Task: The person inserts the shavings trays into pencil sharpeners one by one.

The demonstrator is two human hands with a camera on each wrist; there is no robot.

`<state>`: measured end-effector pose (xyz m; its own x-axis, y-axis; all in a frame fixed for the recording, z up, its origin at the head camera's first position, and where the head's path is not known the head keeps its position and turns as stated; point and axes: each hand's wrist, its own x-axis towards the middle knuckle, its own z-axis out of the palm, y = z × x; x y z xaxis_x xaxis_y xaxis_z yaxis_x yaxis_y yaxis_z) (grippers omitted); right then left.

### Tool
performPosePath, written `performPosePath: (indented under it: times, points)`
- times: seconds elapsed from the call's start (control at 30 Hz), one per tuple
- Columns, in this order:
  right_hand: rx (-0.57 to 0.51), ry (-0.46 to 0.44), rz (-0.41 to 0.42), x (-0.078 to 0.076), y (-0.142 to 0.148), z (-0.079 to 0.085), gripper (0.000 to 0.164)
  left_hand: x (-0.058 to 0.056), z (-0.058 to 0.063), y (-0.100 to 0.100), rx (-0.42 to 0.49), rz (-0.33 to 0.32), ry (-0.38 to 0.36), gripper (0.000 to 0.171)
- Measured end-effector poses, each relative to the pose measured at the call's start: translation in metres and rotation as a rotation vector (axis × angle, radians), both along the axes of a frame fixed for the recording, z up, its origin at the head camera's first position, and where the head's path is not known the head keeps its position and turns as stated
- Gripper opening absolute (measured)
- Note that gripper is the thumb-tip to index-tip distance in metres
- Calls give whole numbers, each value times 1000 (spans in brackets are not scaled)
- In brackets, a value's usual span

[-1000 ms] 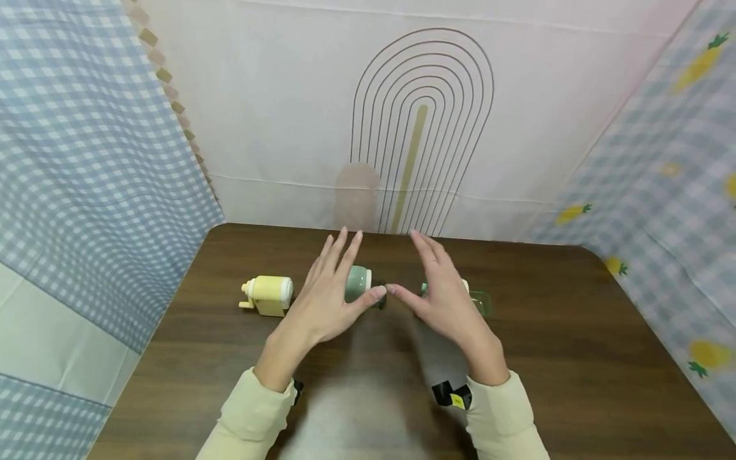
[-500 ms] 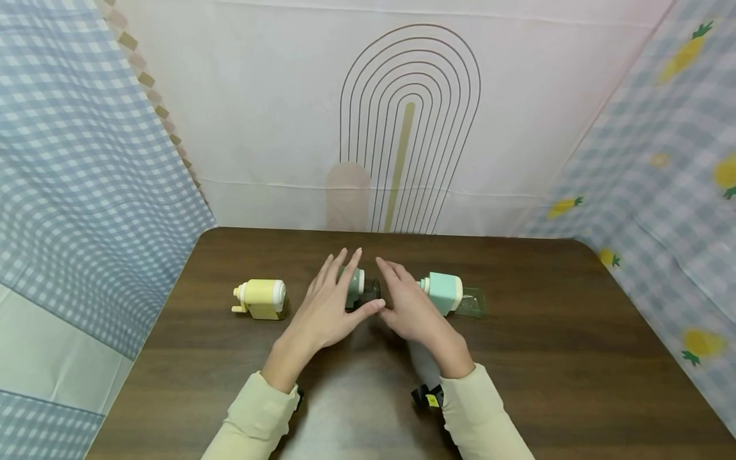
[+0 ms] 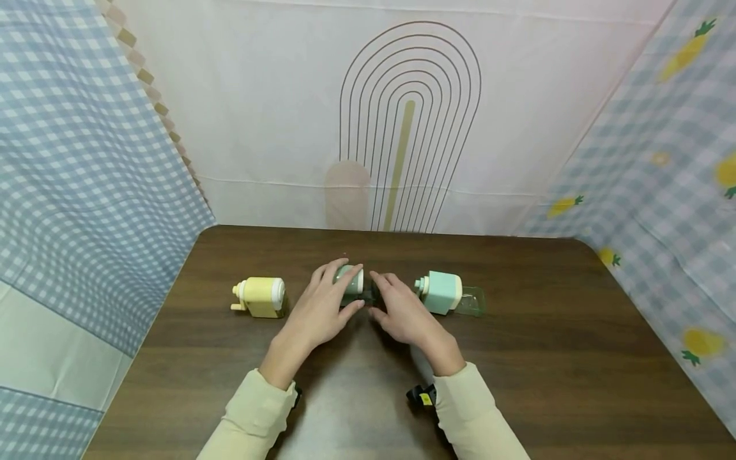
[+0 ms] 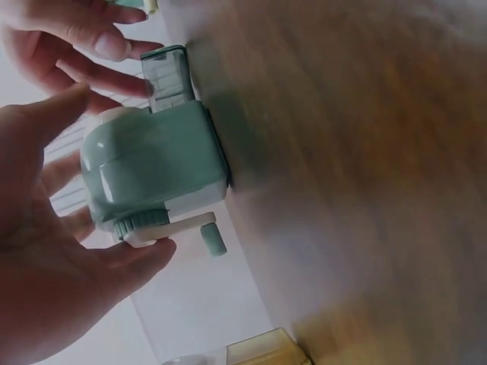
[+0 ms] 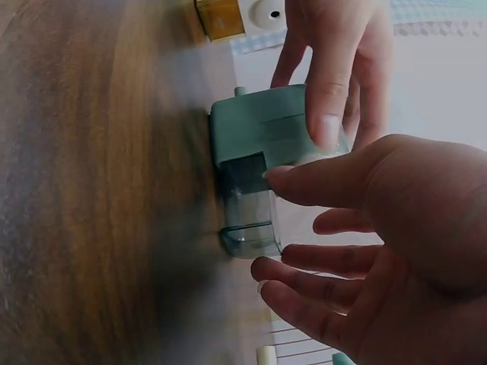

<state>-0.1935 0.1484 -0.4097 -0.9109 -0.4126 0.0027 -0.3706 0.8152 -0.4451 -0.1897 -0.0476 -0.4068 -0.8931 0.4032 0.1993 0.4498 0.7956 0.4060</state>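
A dark green crank pencil sharpener (image 3: 352,281) lies in the middle of the table, its clear drawer (image 5: 251,217) pulled out toward the right. My left hand (image 3: 316,306) arches around its body, thumb on the near side and fingers on the far side. One left fingertip is beside the crank (image 4: 183,226); whether thumb and fingers press the body is hard to tell. My right hand (image 3: 408,313) is at the drawer, its thumb tip by the drawer's edge and its extended fingers (image 5: 304,285) close to the drawer's end. No firm pinch shows there.
A yellow crank sharpener (image 3: 261,297) lies to the left on the brown wooden table (image 3: 552,358). To the right lies a mint sharpener (image 3: 443,292) with its clear drawer (image 3: 471,301) out. A white printed cloth (image 3: 270,115) hangs behind the table.
Both hands have come down onto the green sharpener. My right hand has moved left, away from the mint sharpener to the green one's drawer. My left hand's fingers have drawn in.
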Motion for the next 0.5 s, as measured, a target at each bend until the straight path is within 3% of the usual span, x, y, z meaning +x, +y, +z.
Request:
performPosePath:
  times: [0.3,0.5]
  points:
    - [-15,-2,-6,-4,-7,-9,66,-3,4,-4,-6,8,-4,61]
    - [-49,51,-20,-5,-7,-17,62,-2,4,-5,-15,19,-23,63]
